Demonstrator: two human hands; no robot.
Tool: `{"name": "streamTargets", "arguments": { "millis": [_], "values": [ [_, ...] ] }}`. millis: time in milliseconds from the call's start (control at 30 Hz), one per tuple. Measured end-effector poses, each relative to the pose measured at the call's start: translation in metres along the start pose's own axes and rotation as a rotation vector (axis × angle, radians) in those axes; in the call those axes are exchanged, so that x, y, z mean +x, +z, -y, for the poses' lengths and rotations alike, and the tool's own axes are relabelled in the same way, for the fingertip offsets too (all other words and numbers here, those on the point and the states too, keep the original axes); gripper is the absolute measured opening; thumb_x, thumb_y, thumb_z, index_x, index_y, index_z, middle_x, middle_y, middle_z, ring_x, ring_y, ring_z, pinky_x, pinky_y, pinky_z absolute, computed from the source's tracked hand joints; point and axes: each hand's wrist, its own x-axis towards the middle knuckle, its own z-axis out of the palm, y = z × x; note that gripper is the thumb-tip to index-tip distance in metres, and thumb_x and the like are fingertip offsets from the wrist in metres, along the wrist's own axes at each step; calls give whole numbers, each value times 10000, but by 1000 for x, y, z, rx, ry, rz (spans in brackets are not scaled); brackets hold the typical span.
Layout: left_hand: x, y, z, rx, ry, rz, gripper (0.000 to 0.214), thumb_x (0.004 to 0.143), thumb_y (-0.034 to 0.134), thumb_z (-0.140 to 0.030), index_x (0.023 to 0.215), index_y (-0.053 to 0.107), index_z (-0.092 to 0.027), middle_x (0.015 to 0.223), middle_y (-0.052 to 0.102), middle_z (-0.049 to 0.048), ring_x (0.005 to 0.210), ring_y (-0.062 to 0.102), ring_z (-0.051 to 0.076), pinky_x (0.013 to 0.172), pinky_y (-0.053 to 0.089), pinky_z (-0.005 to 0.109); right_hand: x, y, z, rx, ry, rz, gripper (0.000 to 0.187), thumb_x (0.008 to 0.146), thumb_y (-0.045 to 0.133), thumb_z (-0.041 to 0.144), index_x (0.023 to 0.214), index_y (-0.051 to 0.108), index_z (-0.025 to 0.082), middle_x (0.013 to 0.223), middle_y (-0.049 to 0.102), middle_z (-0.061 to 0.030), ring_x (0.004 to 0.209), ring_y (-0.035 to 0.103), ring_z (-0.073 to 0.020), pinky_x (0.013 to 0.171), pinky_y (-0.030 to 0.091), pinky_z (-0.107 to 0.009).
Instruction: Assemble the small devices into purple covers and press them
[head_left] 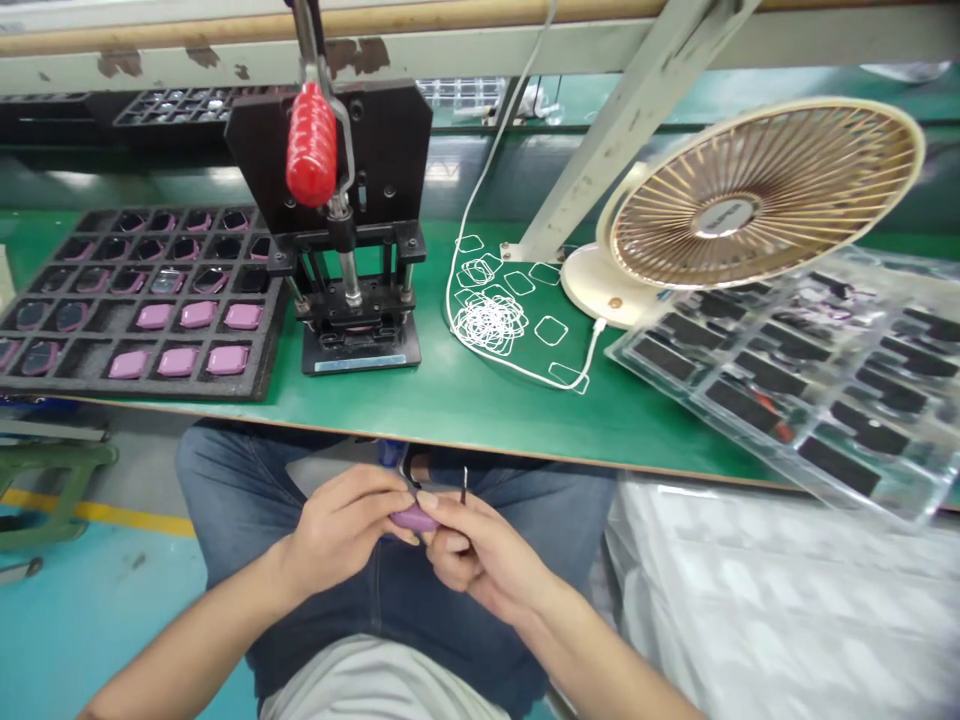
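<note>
Two hands [405, 525] meet over the lap, sharing one purple piece [414, 518]. On the bench [465, 400] stands one black press [341, 220] with one red handle [311, 145]. Left of the press lies one black foam tray [45, 375] showing six bright pink pieces [199, 315] in two rows of three. Right of the press: one fan [757, 190], one white cable [480, 190], one clear tray [825, 380]. The thin white rings [491, 320] by the cable are tangled beyond counting.

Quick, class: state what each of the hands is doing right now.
Left hand: closed on the purple piece.
Right hand: pinching the same purple piece, with a thin metal tool in its fingers.
</note>
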Motion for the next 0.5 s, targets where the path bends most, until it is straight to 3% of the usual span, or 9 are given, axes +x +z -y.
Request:
{"name": "streamTargets", "arguments": {
  "millis": [100,200,267,333,400,433,500],
  "values": [
    [0,0,0,42,83,-37,446,946,626,46,1323,703,-179,1088,777,100,1004,752,205,911,638,329,4,2,-2,74,74,-20,602,774,933,628,729,528,184,537,201,151,431,89,-24,415,84,-187],
    [-6,0,2,71,47,-61,407,947,634,34,1288,703,-179,1076,772,96,979,750,200,895,637,320,7,4,-7,71,99,-49,638,727,952,649,717,506,193,533,211,152,422,97,-25,405,99,-184],
    [-11,-3,2,104,26,1,378,960,638,14,1289,688,-165,1083,763,107,979,740,199,885,635,311,7,5,-7,11,94,-79,656,749,915,703,733,488,205,541,221,150,427,96,-31,405,104,-187],
    [-14,-11,2,154,19,103,366,981,600,6,1309,667,-144,1113,752,130,1014,727,209,895,632,321,6,8,0,-186,78,-87,658,828,802,790,751,507,206,533,263,133,426,133,-45,410,123,-197],
    [-10,-22,4,198,3,141,364,997,553,7,1311,658,-145,1132,750,135,1046,715,219,915,627,343,4,14,19,-578,-76,-131,657,931,672,807,731,566,191,522,381,81,436,271,-73,433,217,-211],
    [-5,-28,5,217,-3,120,360,1002,544,5,1299,661,-160,1127,754,126,1050,712,221,923,623,356,4,19,35,-806,-236,-194,649,985,627,771,707,594,186,537,460,44,465,367,-94,463,288,-225],
    [12,-38,12,270,14,19,317,1012,570,-27,1256,680,-197,1101,767,100,1042,711,227,943,612,391,5,36,76,-1178,-700,-378,574,1070,599,627,712,669,184,647,625,-20,597,562,-148,579,437,-264]
  ]
}}
